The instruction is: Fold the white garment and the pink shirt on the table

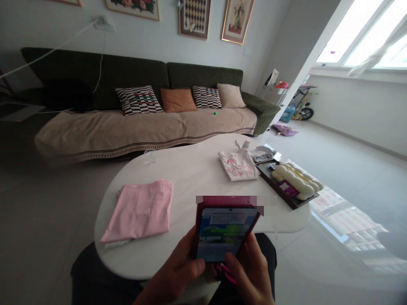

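Observation:
A smartphone [222, 237] in a dark red case is held upright before me, its screen lit with what looks like a chat page. My left hand [182, 264] grips its lower left side, the thumb by the bottom corner. On the other side my right hand [249, 267] wraps the lower right edge, with its thumb over the bottom of the screen. Below the phone, a pink and black strap or cord [225, 273] shows between the hands. A folded pink cloth [143, 209] lies on the white table [190, 173] to the left, and a folded white printed garment [238, 165] lies farther back.
A dark tray [286, 199] with a cream bubble-shaped item [297, 180] sits at the table's right edge. A clear cup [150, 156] stands at the back left. Beyond is a green sofa [203, 78] with cushions and a beige cover. My knees flank the table's near edge.

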Demonstrator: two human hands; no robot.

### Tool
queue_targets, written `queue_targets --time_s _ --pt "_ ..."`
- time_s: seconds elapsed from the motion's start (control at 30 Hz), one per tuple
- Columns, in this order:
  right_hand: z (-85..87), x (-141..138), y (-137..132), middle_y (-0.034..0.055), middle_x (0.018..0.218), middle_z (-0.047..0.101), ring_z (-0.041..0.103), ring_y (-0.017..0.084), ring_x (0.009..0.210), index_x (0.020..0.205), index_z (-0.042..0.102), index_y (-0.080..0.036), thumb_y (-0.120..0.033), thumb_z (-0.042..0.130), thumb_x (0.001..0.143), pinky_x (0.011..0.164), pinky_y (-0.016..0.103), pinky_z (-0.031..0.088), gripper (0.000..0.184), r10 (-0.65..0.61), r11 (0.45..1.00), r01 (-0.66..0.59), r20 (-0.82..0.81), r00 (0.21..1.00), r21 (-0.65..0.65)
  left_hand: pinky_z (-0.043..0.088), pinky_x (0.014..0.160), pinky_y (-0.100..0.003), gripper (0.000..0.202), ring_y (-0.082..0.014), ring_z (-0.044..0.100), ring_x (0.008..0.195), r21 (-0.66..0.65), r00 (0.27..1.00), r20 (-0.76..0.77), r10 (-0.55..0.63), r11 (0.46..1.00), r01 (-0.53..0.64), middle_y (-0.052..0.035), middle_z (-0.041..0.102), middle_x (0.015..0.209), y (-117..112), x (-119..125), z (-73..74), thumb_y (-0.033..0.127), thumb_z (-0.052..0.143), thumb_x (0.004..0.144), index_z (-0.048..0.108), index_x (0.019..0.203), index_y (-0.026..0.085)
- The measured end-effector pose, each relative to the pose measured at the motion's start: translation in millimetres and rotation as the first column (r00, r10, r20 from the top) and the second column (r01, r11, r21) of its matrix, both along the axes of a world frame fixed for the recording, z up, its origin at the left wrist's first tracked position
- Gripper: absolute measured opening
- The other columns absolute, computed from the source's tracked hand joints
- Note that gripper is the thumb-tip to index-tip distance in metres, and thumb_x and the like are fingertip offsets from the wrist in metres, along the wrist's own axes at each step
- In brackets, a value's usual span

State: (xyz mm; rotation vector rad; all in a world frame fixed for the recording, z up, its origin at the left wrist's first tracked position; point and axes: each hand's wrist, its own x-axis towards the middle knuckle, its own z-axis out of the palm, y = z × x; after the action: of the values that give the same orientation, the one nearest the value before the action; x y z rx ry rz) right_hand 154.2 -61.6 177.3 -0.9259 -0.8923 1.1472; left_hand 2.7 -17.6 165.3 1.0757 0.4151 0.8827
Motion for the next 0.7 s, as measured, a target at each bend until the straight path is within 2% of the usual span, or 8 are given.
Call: queue_targets --time_s 0.13,0.27,0.33,0.5,0.6,0.7 --pt "3.5 0 -3 0.0002 0.117 0.065 0.063 0.018 0.104 0.131 0.047 -0.036 -0.028 0.064 0.083 0.088 0.024 0.05 0.051 0.028 0.999 -0.028 -0.024 0.999 0.015 0.052 0.075 -0.036 0.054 -0.0247 0.063 0.09 -0.04 0.999 -0.035 0.028 0.999 -0.029 -0.0127 0.06 0.121 2 0 4.3 0.039 0.056 0.085 0.045 0.135 0.022" --pt "2.8 0 -3 0.0012 0.117 0.066 0.063 0.018 0.104 0.132 0.046 -0.036 -0.027 0.062 0.084 0.086 0.024 0.051 0.051 0.021 1.0 -0.021 -0.022 1.0 0.021 0.053 0.072 -0.035 0.063 -0.0255 0.064 0.089 0.051 0.997 -0.07 -0.019 0.998 0.023 -0.0133 0.061 0.12 1 -3 -4.5 0.035 0.062 0.082 0.038 0.139 0.022" --pt "1.8 -1 -3 0.0012 0.116 0.066 0.062 0.018 0.105 0.133 0.045 -0.036 -0.028 0.062 0.085 0.087 0.024 0.05 0.052 0.028 0.999 -0.027 -0.025 0.999 0.021 0.053 0.072 -0.034 0.061 -0.0248 0.064 0.091 0.064 0.996 -0.093 0.02 0.998 -0.014 -0.0126 0.061 0.12 -2 -4 -10.2 0.031 0.059 0.085 0.035 0.14 0.024" --pt "-0.2 0 -3 0.0029 0.117 0.066 0.064 0.019 0.103 0.135 0.043 -0.034 -0.029 0.062 0.084 0.085 0.026 0.052 0.054 0.02 1.0 -0.02 0.002 1.0 0.015 0.053 0.073 -0.033 0.054 -0.0237 0.064 0.091 -0.013 0.995 -0.079 0.066 0.998 -0.067 -0.0104 0.061 0.121 -5 -4 -11.5 0.031 0.058 0.086 0.04 0.137 0.026" --pt "-1.4 1 -3 0.0032 0.116 0.066 0.065 0.019 0.099 0.134 0.043 -0.034 -0.028 0.062 0.084 0.083 0.025 0.052 0.054 0.028 0.999 -0.028 0.005 1.0 0.026 0.053 0.079 -0.036 0.055 -0.0282 0.06 0.104 -0.028 0.998 -0.033 0.056 0.998 -0.057 -0.0102 0.059 0.125 -4 -3 -7.5 0.033 0.061 0.084 0.043 0.135 0.025" --pt "-2.9 1 -3 0.0029 0.117 0.065 0.064 0.019 0.102 0.132 0.044 -0.034 -0.027 0.063 0.083 0.086 0.026 0.051 0.052 0.032 0.999 -0.031 -0.005 0.999 0.028 0.052 0.083 -0.038 0.061 -0.0325 0.053 0.115 0.008 0.998 -0.014 0.054 0.999 -0.054 -0.0117 0.054 0.133 -4 -2 -7.6 0.035 0.063 0.082 0.04 0.137 0.024"
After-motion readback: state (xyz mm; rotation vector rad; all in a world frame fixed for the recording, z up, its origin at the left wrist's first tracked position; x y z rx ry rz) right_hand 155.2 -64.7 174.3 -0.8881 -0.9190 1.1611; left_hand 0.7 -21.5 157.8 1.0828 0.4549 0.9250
